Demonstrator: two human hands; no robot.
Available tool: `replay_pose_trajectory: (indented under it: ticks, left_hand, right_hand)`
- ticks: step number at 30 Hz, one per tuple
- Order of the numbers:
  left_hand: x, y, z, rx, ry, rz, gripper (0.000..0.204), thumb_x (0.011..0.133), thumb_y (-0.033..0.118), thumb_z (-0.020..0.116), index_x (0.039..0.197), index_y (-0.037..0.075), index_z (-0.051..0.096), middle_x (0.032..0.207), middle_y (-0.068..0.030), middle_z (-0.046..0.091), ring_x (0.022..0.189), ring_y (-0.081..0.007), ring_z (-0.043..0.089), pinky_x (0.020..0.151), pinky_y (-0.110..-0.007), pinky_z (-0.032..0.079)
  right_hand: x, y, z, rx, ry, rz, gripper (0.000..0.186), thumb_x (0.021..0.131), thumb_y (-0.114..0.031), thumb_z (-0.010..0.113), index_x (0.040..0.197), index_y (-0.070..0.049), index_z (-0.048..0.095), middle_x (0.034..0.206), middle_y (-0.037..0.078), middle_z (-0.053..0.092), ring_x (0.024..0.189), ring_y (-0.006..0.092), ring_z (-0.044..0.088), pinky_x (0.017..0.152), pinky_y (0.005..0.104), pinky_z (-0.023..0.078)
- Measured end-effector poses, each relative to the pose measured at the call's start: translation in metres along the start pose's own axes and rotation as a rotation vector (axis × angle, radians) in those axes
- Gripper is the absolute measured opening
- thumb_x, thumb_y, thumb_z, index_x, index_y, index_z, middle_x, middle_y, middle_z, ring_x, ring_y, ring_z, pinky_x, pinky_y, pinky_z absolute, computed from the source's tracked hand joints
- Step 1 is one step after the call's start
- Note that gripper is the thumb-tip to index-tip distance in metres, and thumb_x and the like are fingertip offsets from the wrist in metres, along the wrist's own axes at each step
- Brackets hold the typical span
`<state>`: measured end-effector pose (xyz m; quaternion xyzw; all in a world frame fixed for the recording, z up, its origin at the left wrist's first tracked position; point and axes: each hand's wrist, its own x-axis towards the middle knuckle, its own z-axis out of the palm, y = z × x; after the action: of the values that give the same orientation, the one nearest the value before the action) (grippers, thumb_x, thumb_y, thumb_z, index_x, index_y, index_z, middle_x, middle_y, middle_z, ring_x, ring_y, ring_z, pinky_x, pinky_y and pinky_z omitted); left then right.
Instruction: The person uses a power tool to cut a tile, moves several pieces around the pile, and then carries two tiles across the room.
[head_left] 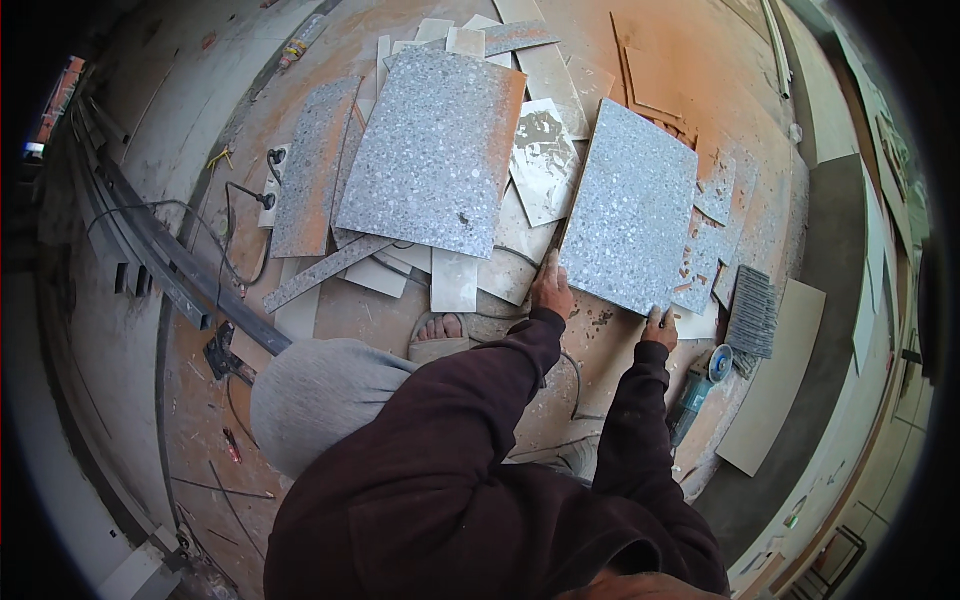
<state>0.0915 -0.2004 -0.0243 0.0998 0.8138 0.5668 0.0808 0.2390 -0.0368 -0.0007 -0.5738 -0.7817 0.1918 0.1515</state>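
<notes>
Left grip point(552, 288) and right grip point(659, 328) clasp the two near corners of a speckled gray tile point(635, 210), as seen by an onlooker in the room. Neither hand is nearer; the slab lies straight ahead of both, its long axis running away and leaning slightly right. A second tile point(430, 150) lies left, a grinder point(692, 398) beside the right forearm.

You see soft, fairly even light across the grey speckled rectangular slab point(632, 205), with muted shadows near its edges, while your dark maroon fabric sleeve point(643, 425) loses detail. Your fisheye view bows the long dark-grey metal tubes point(235, 303) at left and fades into black corners.
</notes>
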Motion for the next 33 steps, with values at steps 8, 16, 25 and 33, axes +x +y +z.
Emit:
replay_pose_trajectory:
  ticks: [8,16,25,33]
  left_hand:
    - [-0.023,-0.007,0.013,-0.013,-0.011,0.004,0.040,0.085,0.017,0.040,0.122,0.004,0.039,0.106,-0.0244,0.052,0.092,-0.0378,0.053,0.080,-0.041,0.042]
    - [-0.029,0.008,0.005,-0.005,-0.100,-0.131,0.044,0.087,0.025,0.037,0.126,0.005,0.034,0.109,-0.0257,0.049,0.100,-0.0375,0.049,0.085,-0.040,0.038]
    - [-0.035,0.013,0.005,0.005,-0.152,-0.189,0.044,0.087,0.022,0.039,0.129,0.012,0.031,0.113,-0.0253,0.047,0.103,-0.0379,0.047,0.086,-0.040,0.038]
    - [-0.038,0.010,-0.004,0.019,-0.145,-0.205,0.045,0.086,0.019,0.041,0.130,0.012,0.030,0.114,-0.0246,0.047,0.104,-0.0375,0.046,0.085,-0.039,0.038]
  right_hand:
    - [0.020,0.020,-0.003,-0.059,0.049,-0.058,0.049,0.077,-0.036,0.055,0.111,-0.001,0.052,0.097,0.021,0.058,0.089,0.0330,0.057,0.078,0.0367,0.044]
    - [0.019,0.007,-0.015,-0.026,-0.005,-0.050,0.049,0.077,-0.036,0.055,0.111,-0.001,0.052,0.096,0.022,0.058,0.089,0.0337,0.057,0.078,0.0371,0.044]
    - [0.028,0.024,-0.013,-0.007,-0.010,-0.103,0.052,0.076,-0.037,0.057,0.112,0.000,0.051,0.097,0.022,0.058,0.089,0.0320,0.057,0.078,0.0348,0.044]
    - [0.023,0.031,-0.010,0.135,-0.115,-0.084,0.051,0.075,-0.032,0.060,0.113,0.001,0.050,0.103,0.020,0.057,0.094,0.0296,0.056,0.082,0.0326,0.042]
